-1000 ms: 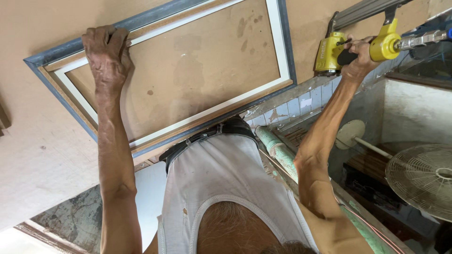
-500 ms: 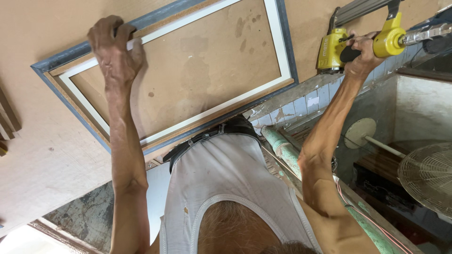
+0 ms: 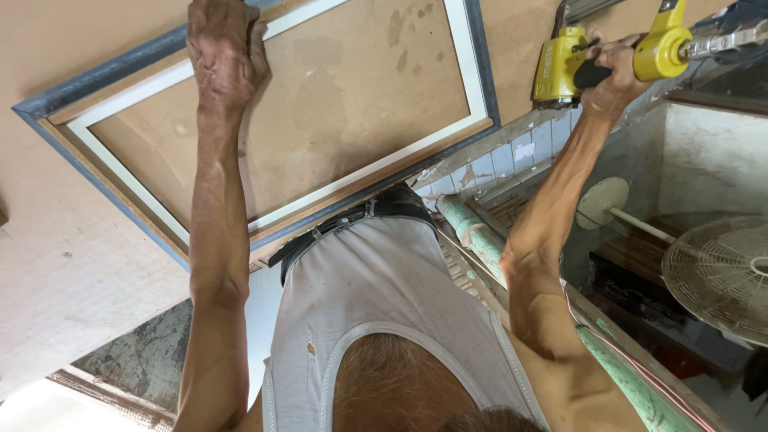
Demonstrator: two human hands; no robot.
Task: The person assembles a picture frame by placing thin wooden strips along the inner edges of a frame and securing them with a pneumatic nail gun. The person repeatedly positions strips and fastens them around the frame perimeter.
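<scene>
While my left hand (image 3: pixel 226 50) lies flat with fingers spread on the far edge of the rectangular blue-and-white wooden picture frame (image 3: pixel 478 72), that frame rests face down with its brown hardboard backing (image 3: pixel 336 96) up on the pale brown table (image 3: pixel 72 264), right in front of my body. My right hand (image 3: pixel 612 70) is wrapped tight around the grip of the yellow pneumatic nail gun (image 3: pixel 564 66), which hangs just past the frame's right corner, close beside it. Lower right, a round wire fan (image 3: pixel 720 276) stands near a green pipe (image 3: pixel 488 240).
</scene>
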